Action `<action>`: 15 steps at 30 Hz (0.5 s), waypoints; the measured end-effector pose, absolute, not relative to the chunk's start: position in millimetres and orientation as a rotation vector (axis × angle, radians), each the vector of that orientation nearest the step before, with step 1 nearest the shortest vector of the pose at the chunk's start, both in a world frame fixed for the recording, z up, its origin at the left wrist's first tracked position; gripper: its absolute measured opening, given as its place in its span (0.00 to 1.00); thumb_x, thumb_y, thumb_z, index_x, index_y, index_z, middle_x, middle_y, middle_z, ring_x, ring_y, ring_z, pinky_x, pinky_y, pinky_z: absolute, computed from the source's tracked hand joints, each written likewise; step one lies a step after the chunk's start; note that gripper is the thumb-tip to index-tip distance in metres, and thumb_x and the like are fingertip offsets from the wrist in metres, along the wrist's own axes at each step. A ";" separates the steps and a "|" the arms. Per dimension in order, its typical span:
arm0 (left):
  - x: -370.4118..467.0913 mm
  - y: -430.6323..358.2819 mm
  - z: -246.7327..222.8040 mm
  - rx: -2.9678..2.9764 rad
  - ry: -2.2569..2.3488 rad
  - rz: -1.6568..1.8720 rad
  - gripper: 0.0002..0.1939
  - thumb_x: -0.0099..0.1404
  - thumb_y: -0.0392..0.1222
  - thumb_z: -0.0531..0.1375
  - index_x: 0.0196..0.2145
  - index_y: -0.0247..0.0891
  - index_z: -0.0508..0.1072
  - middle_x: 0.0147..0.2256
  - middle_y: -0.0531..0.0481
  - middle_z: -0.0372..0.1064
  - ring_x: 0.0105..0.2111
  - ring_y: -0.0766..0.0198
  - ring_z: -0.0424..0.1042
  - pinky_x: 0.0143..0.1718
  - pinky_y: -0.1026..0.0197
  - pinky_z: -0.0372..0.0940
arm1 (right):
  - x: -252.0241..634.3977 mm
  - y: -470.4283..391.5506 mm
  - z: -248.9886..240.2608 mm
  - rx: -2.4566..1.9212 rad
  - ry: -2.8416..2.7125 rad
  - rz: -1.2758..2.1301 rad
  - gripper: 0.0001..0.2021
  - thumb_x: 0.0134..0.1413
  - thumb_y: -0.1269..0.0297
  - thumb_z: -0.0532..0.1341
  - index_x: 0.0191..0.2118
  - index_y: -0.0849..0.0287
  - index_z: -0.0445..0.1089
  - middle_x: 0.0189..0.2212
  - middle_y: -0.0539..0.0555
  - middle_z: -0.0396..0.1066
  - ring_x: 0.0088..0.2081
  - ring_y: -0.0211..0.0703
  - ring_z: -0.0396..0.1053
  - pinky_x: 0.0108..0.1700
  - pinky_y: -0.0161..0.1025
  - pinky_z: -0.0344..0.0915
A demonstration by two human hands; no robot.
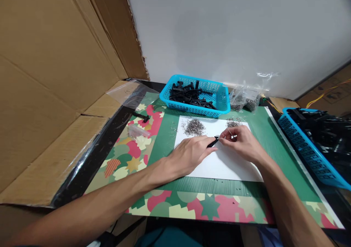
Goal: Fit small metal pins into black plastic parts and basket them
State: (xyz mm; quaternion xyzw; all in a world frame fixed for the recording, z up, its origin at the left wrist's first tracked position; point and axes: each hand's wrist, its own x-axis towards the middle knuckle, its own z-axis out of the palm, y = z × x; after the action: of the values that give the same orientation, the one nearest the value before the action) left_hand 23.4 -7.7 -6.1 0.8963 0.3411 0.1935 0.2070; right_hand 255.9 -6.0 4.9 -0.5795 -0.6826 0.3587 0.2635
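Over the white sheet (225, 166), my left hand (192, 152) is closed on a small black part (213, 143), its tip poking out past the fingers. My right hand (238, 139) meets it from the right, thumb and fingers pinched at the end of the black part. Whatever lies between those right fingertips is too small to name. A pile of tiny metal pieces (194, 127) sits on the sheet beyond my left hand, and a smaller pile (233, 123) lies just behind my right hand.
Behind the sheet stands a blue basket (197, 110) of black parts, beside clear bags (245, 100) of small pieces. Another blue basket (309, 148) is at the right. One black part (141, 116) and a plastic bag (138, 131) lie left. Cardboard (55, 75) walls the left side.
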 end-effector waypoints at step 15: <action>23.2 -7.9 -1.0 2.476 0.961 0.479 0.18 0.80 0.46 0.56 0.61 0.37 0.74 0.50 0.40 0.81 0.47 0.49 0.81 0.45 0.52 0.74 | 253.3 -8.7 6.0 -1.590 -1.884 0.844 0.12 0.56 0.58 0.64 0.29 0.59 0.80 0.21 0.52 0.72 0.25 0.39 0.59 0.29 0.39 0.56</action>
State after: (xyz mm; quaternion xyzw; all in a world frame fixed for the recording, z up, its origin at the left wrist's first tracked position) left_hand 23.2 -7.9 -1.0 0.8950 0.3474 0.1731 0.2198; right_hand 253.3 -8.7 6.0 -0.5885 -0.6972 0.3122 0.2648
